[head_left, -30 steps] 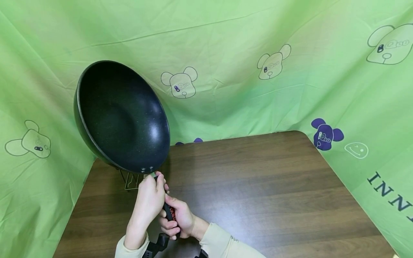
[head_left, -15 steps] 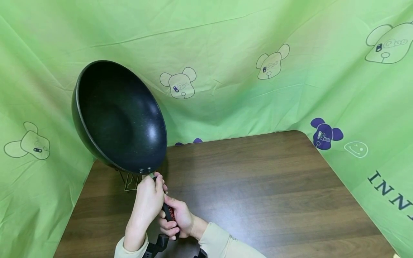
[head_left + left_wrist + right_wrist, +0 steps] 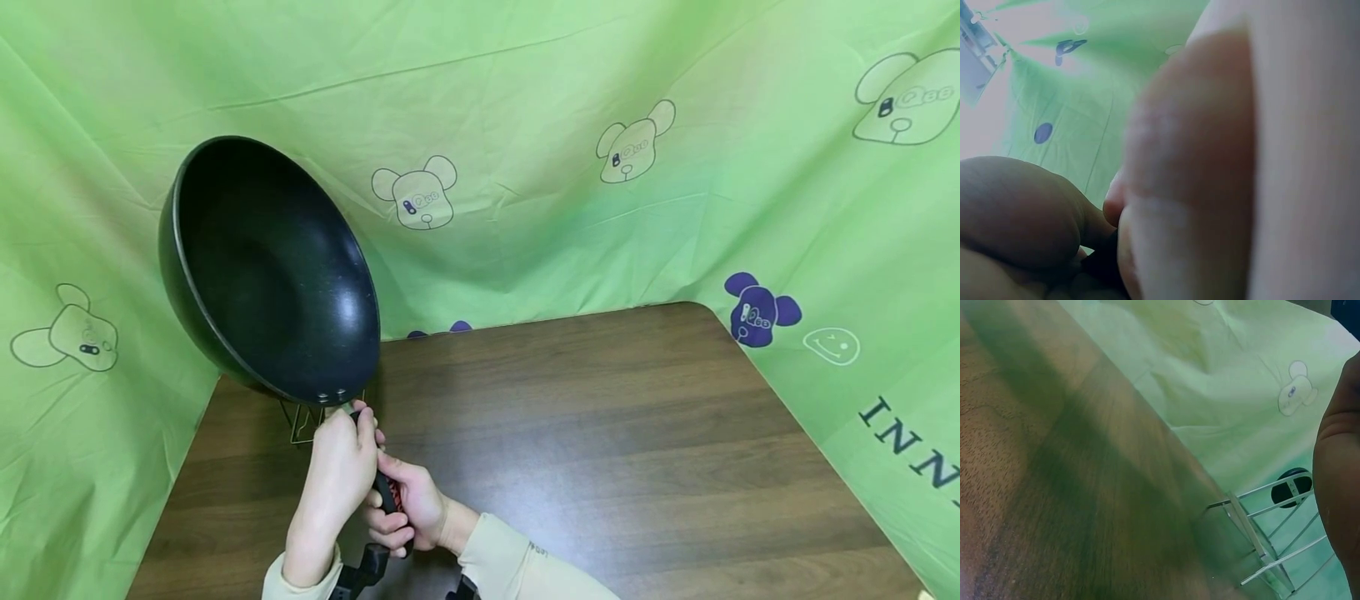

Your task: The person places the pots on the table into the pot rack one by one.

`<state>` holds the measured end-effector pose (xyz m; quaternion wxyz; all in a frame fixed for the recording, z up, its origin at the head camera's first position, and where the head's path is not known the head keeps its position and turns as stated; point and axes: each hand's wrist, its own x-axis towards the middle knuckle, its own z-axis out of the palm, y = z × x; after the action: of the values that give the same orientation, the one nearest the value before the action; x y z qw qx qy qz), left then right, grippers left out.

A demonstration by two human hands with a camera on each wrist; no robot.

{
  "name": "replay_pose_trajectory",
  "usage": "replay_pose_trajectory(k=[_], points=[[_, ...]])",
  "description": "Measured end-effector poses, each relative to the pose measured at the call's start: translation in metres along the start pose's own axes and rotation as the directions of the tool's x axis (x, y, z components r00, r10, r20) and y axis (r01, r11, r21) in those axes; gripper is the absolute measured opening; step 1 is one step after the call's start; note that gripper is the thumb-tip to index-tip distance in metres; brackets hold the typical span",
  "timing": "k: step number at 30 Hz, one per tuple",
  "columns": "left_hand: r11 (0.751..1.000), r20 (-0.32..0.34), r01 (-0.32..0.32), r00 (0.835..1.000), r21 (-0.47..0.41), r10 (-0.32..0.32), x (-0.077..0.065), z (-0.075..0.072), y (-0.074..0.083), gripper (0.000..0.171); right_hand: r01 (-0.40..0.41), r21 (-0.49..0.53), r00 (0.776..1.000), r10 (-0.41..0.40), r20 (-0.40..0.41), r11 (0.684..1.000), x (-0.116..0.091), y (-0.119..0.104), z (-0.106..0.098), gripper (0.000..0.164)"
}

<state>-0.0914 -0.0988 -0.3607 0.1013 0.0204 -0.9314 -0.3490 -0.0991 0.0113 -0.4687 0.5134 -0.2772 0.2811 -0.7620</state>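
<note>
A deep black wok [image 3: 277,275] is held tilted at the left of the head view, its hollow side facing me and to the right. Its black handle [image 3: 387,493], with a red pattern, runs down toward me. My left hand [image 3: 341,458] grips the handle close below the rivets. Lower down, my right hand [image 3: 412,504] holds the same handle, thumb along its top and fingers curled beneath. Blurred fingers [image 3: 1191,156] fill much of the left wrist view. Behind and below the wok, a thin wire rack [image 3: 303,423] stands mostly hidden.
The brown wooden table [image 3: 600,417] stretches to the right of the hands. A green curtain [image 3: 525,167] with bear drawings hangs along the back and sides. In the right wrist view, the metal wire rack [image 3: 1250,528] shows near the table's edge.
The wok has shifted slightly to the left, and both hands have moved with it, keeping their grip on the handle. A little more of the rack shows.
</note>
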Motion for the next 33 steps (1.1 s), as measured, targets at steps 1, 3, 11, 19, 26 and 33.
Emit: replay_pose_trajectory(k=[1,3,11,19,26,33], points=[[1.000,-0.001,-0.003,1.000,0.003,0.003,0.000,-0.001,0.000,0.023,-0.001,-0.001,1.000,0.001,0.002,1.000,0.000,0.000,0.000,0.056],[1.000,-0.001,-0.005,1.000,0.006,0.005,0.000,-0.001,0.001,0.022,-0.004,-0.002,1.000,0.004,0.006,1.000,0.001,-0.001,0.000,0.057],[0.999,0.010,0.024,1.000,0.021,-0.024,-0.002,-0.006,0.002,0.024,-0.018,0.015,0.999,0.017,0.027,1.000,0.004,-0.001,0.000,0.055],[0.999,0.002,0.044,0.999,0.010,-0.044,-0.004,-0.007,0.001,0.019,-0.041,0.018,0.998,0.040,0.038,0.999,0.005,-0.003,0.002,0.055],[0.998,0.007,0.057,0.998,0.000,-0.057,-0.006,-0.012,0.002,0.017,-0.034,0.000,0.997,0.034,0.067,0.999,0.009,-0.003,0.003,0.056],[0.998,0.006,0.059,0.998,0.010,-0.059,-0.008,-0.015,0.002,0.018,-0.048,0.008,0.995,0.047,0.087,0.999,0.010,-0.003,0.004,0.056]])
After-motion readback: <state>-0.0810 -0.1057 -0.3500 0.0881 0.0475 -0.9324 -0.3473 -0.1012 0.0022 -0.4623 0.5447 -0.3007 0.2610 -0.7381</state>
